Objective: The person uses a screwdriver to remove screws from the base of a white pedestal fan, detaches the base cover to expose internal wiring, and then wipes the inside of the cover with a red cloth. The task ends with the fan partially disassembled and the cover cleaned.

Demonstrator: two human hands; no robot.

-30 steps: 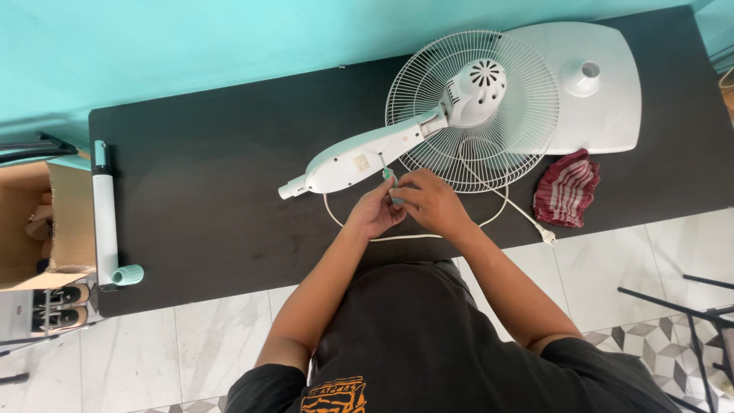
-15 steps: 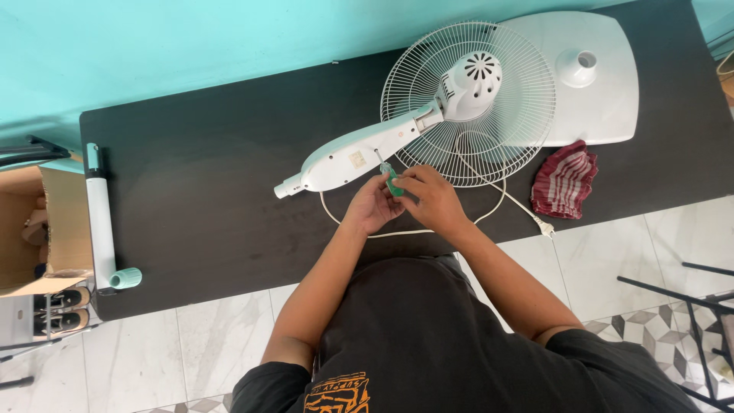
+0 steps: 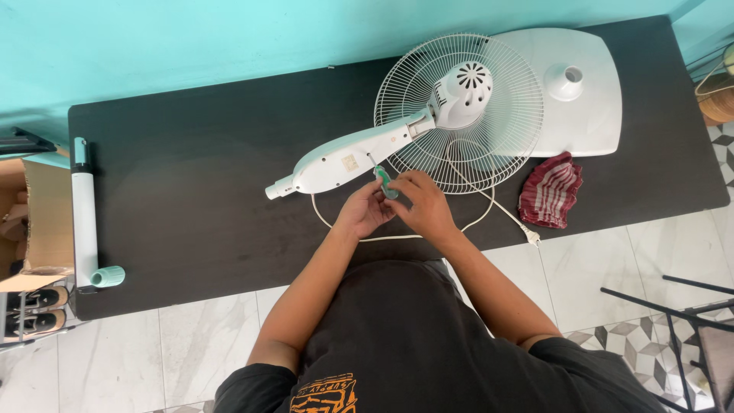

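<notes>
Person in a black shirt [image 3: 428, 344] leans over the near edge of a dark table [image 3: 183, 199]; pale tiled floor below.

Both forearms reach forward and meet near the table's middle. Left hand [image 3: 363, 210] and right hand [image 3: 420, 205] sit close together, fingers touching around a green-handled screwdriver [image 3: 384, 182]. Right hand wraps the handle; left hand's fingers pinch it from the other side. The screwdriver tilts up and away, tip set against the fan neck [image 3: 344, 159].

The neck is a white, tapered housing lying flat, narrow end pointing left, wide end joined to the motor [image 3: 466, 93]. The motor rests over a round wire grille [image 3: 459, 115] laid flat on the table. A white cord [image 3: 474, 222] loops from the fan around the hands and ends in a plug [image 3: 532, 237] near the table edge.

Right of the hands, a red striped cloth [image 3: 550, 191] lies crumpled, just beside the grille. Beyond it, the white square base [image 3: 589, 99] with a raised socket, partly under the grille.

Far left, well apart: a white pole [image 3: 82, 214] with teal ends, lying along the table's short side. A cardboard box [image 3: 34, 222] stands off the table beside it. Teal wall [image 3: 191, 46] behind.
</notes>
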